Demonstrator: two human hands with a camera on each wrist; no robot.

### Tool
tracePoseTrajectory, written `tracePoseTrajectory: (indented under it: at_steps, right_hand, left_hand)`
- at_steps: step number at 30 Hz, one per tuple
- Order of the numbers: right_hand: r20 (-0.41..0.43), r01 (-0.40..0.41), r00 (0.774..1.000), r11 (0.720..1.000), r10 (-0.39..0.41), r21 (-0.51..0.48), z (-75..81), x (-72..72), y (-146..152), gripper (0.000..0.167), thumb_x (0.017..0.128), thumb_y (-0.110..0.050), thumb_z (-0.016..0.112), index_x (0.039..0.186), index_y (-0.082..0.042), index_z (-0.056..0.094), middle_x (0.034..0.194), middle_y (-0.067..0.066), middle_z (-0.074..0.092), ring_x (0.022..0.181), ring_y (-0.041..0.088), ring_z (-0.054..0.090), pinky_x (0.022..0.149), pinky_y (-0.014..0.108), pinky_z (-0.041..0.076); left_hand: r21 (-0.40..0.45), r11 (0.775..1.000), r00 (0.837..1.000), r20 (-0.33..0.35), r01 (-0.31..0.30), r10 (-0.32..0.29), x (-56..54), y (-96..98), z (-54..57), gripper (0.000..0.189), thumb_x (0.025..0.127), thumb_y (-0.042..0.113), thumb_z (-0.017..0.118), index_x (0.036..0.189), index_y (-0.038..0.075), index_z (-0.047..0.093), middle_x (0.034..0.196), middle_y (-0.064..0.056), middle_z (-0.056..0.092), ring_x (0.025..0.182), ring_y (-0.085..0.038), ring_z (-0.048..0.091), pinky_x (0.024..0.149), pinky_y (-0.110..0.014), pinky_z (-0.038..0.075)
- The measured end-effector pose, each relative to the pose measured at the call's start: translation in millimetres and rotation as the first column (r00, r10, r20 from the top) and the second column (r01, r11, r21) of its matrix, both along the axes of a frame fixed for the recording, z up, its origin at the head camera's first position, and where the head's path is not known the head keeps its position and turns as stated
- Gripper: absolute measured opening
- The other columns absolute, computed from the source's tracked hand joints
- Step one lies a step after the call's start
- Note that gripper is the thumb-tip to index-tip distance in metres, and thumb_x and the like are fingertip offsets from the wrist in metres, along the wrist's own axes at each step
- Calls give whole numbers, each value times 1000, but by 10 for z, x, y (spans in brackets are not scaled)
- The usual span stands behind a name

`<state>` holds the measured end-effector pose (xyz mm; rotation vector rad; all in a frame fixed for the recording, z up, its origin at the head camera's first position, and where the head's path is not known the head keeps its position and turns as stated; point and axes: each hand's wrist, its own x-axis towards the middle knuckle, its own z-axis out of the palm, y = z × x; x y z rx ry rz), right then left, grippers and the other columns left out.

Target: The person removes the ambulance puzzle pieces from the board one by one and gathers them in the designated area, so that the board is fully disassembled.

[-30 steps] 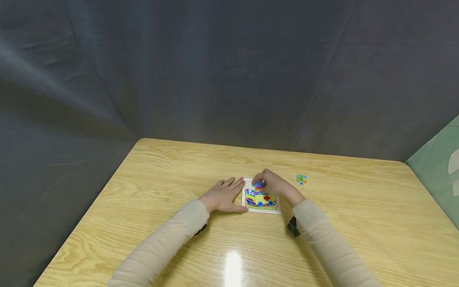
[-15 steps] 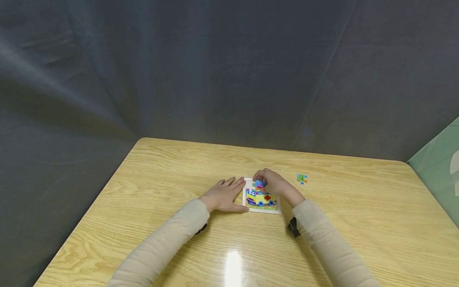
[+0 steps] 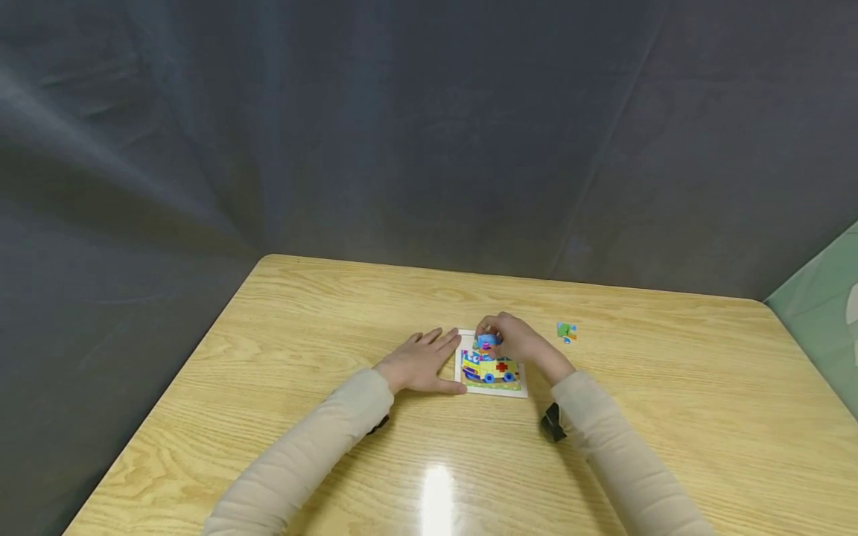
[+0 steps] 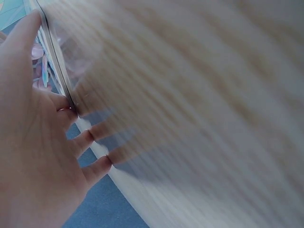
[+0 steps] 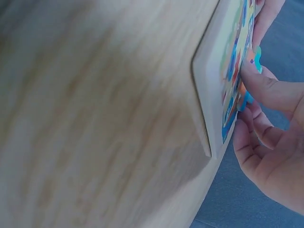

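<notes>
A white-framed jigsaw puzzle (image 3: 491,392) with a yellow ambulance picture lies flat on the table. Its upper part shows a pale, unfilled area at the left. My left hand (image 3: 421,366) rests beside it with fingers spread, thumb and fingertips at the frame's left edge. Over the puzzle's upper middle, my right hand (image 3: 518,344) pinches a blue jigsaw piece (image 3: 488,342) between thumb and fingers. In the right wrist view the thumb (image 5: 270,90) presses the near face of this piece, close over the board. Part of the puzzle's upper right is hidden behind the right hand.
A loose jigsaw piece (image 3: 566,330), green, blue and orange, lies right of the puzzle. The wooden table (image 3: 322,327) reaches back to a dark grey curtain (image 3: 429,149). A green surface (image 3: 827,290) shows at the far right.
The right hand shifts and turns the blue piece slightly over the puzzle, showing more of its face. The left hand stays at the frame; the whole view drifts a little.
</notes>
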<state>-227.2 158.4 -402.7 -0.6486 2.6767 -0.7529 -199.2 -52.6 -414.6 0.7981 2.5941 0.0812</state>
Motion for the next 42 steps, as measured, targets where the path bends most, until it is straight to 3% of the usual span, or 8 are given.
tracePoseTrajectory:
  at_steps: [7, 15, 20, 23, 26, 32, 38, 42]
  right_hand:
    - [-42, -23, 999, 1000, 22, -6, 30, 20, -16, 25, 81, 5, 71, 104, -4, 68, 95, 16, 60, 80, 22, 53, 69, 30, 47]
    - [2, 24, 1000, 1000, -24, 1, 30, 25, -1, 26, 83, -2, 71, 109, -4, 69, 88, 12, 64, 71, 16, 47, 62, 24, 41]
    - [-10, 35, 999, 999, -35, -13, 13, 42, 51, 28, 82, -2, 72, 110, -4, 70, 96, 13, 66, 81, 21, 56, 70, 31, 50]
    - [14, 84, 996, 995, -83, -57, 8, 61, 93, 29, 84, -5, 71, 112, -3, 68, 103, 16, 66, 92, 27, 59, 78, 39, 53]
    - [63, 152, 987, 980, -145, -125, 12, 75, 154, 27, 87, -9, 68, 114, -2, 67, 106, 17, 65, 96, 27, 60, 80, 38, 53]
    - [190, 233, 964, 935, -186, -268, 55, 83, 289, 27, 89, -4, 62, 114, 5, 60, 95, 14, 62, 83, 16, 58, 69, 26, 50]
    - [266, 288, 944, 884, -197, -368, 165, 112, 476, 31, 92, -3, 57, 120, 11, 54, 100, 14, 61, 84, 7, 59, 81, 37, 57]
    - [277, 314, 937, 865, -215, -392, 223, 103, 636, 35, 94, -6, 55, 125, 10, 52, 100, 8, 61, 85, 3, 60, 85, 36, 57]
  left_hand:
    - [12, 1000, 1000, 2, -6, 6, 3, 1, 7, 93, 86, 74, 42, 156, 23, 5, 163, 10, -1, 152, -20, 4, 123, -46, 11]
    - [20, 1000, 1000, 5, -6, 6, 26, -7, 22, 93, 86, 73, 43, 156, 22, 6, 163, 9, 0, 152, -20, 4, 123, -46, 11]
    - [18, 1000, 1000, 1, -3, 3, 30, -10, 1, 94, 86, 73, 42, 156, 23, 6, 163, 9, 0, 152, -20, 4, 123, -45, 11]
    - [17, 1000, 1000, 1, -1, 1, 24, -11, -12, 94, 86, 74, 42, 156, 23, 5, 163, 9, -1, 152, -20, 4, 123, -45, 11]
    - [15, 1000, 1000, 0, -2, 2, 18, -9, -12, 94, 86, 74, 41, 156, 23, 5, 163, 9, -1, 152, -20, 4, 123, -45, 11]
    - [9, 1000, 1000, 5, -5, 5, 28, -1, 12, 93, 86, 73, 42, 156, 23, 6, 163, 9, -1, 152, -19, 4, 123, -45, 11]
    - [10, 1000, 1000, 6, 4, -4, 36, -1, 36, 93, 87, 72, 42, 156, 23, 5, 163, 9, -1, 152, -20, 3, 124, -44, 11]
    - [10, 1000, 1000, 7, 10, -10, 40, 1, 46, 92, 87, 72, 42, 156, 23, 4, 163, 9, -2, 152, -19, 3, 124, -44, 10]
